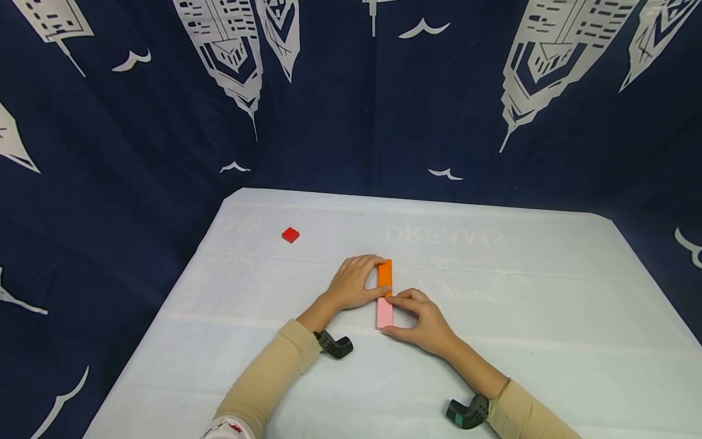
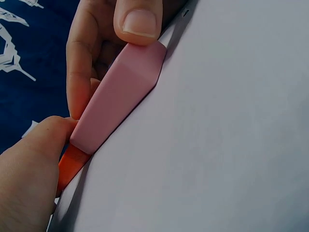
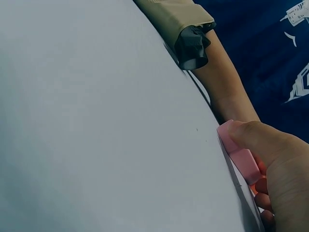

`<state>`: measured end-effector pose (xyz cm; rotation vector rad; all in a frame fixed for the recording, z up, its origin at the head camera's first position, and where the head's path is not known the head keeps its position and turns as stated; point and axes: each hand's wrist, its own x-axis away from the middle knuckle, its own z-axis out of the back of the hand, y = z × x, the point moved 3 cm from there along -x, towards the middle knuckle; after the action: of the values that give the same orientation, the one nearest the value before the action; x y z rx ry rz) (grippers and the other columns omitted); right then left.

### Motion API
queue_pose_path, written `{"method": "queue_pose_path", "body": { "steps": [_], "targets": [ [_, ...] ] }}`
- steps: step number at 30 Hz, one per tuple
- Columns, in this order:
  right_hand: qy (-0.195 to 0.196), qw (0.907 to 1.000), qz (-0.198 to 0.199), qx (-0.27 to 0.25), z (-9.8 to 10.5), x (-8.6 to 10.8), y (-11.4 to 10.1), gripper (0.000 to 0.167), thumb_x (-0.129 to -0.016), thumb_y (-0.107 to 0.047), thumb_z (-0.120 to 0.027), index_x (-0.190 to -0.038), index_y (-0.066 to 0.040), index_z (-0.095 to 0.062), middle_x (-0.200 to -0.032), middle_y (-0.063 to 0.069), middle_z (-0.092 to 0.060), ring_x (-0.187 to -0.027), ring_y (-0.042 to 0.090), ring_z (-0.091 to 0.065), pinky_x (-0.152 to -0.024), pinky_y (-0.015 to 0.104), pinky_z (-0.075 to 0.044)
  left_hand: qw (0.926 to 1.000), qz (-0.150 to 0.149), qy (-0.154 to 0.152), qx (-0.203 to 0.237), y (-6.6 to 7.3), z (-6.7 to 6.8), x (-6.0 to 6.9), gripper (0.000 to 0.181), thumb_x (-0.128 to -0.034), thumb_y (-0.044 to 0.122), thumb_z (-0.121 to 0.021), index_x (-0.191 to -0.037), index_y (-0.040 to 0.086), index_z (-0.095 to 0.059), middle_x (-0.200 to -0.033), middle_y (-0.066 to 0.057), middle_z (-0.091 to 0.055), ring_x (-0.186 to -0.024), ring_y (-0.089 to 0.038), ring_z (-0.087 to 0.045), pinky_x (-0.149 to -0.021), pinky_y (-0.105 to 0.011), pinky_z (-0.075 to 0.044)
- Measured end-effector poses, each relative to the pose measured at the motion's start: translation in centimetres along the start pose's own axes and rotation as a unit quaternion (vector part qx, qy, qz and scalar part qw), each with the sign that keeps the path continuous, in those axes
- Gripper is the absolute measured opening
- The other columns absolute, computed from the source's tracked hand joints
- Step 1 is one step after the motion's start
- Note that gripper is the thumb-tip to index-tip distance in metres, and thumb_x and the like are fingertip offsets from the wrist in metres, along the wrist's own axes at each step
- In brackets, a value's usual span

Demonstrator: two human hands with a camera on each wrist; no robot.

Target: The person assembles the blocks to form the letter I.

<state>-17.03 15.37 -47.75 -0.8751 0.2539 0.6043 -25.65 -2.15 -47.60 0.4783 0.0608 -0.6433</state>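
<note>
Grip: left hand (image 1: 353, 283) pinches the orange block (image 1: 385, 275), thumb at its near end; right hand (image 1: 429, 326) pinches the pink block (image 1: 384, 313) between thumb and fingers. Forearms angle inward. Blocks elongated, smooth, aligned end to end on the white table (image 1: 493, 360), orange farther out.

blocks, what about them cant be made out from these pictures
Orange block: left wrist view, mostly hidden behind the left hand and pink block; right wrist view, mostly behind the right hand and pink block.
Red block: head view, too small for fine surface detail; outside both wrist views.
Undersides of all three: head view, hidden by the blocks themselves.
</note>
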Motion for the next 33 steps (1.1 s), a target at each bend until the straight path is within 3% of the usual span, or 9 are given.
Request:
{"method": "queue_pose_path", "body": {
  "steps": [13, 21, 29, 33],
  "targets": [
    [0.001, 1.0, 0.002, 0.001, -0.1, -0.2, -0.1, 0.052, -0.068, -0.022, -0.09, -0.114, -0.006, -0.072, -0.103, -0.003, -0.062, -0.098, 0.015, -0.055, -0.086, 0.027, -0.048, 1.0, -0.003, 0.001, 0.0, -0.1, 0.1, 0.1, 0.062, -0.0899, 0.053, -0.061, -0.139, 0.017, -0.049, -0.141, -0.001, -0.05, -0.134, -0.02, -0.041, -0.112, -0.041, -0.027],
    [0.028, 0.9981, -0.022, -0.051, 0.8, -1.0, 0.2, 0.047, -0.07, -0.017, -0.089, -0.112, -0.007, -0.072, -0.103, 0.003, -0.065, -0.099, 0.019, -0.06, -0.09, 0.023, -0.047, 1.0, -0.003, -0.001, -0.003, 0.0, 0.0, 0.0, 0.063, -0.0896, 0.053, -0.061, -0.14, 0.017, -0.048, -0.142, -0.001, -0.05, -0.134, -0.02, -0.041, -0.113, -0.041, -0.027],
    [0.038, 0.9961, -0.055, -0.058, 1.2, -3.0, 1.6, 0.046, -0.072, -0.01, -0.087, -0.113, -0.001, -0.07, -0.105, 0.009, -0.067, -0.101, 0.024, -0.062, -0.089, 0.027, -0.049, 1.0, -0.003, 0.0, -0.004, -0.1, -0.2, -0.1, 0.063, -0.0896, 0.054, -0.061, -0.139, 0.018, -0.048, -0.141, 0.001, -0.05, -0.134, -0.019, -0.04, -0.112, -0.041, -0.027],
    [0.04, 0.9952, -0.055, -0.071, 1.0, -3.7, 2.1, 0.047, -0.071, -0.006, -0.087, -0.113, 0.004, -0.068, -0.105, 0.015, -0.067, -0.101, 0.031, -0.062, -0.09, 0.036, -0.05, 1.0, -0.006, 0.003, -0.005, -0.1, 0.0, 0.0, 0.063, -0.089, 0.053, -0.062, -0.139, 0.018, -0.049, -0.141, 0.0, -0.051, -0.134, -0.019, -0.041, -0.112, -0.041, -0.028]
  ]
}}
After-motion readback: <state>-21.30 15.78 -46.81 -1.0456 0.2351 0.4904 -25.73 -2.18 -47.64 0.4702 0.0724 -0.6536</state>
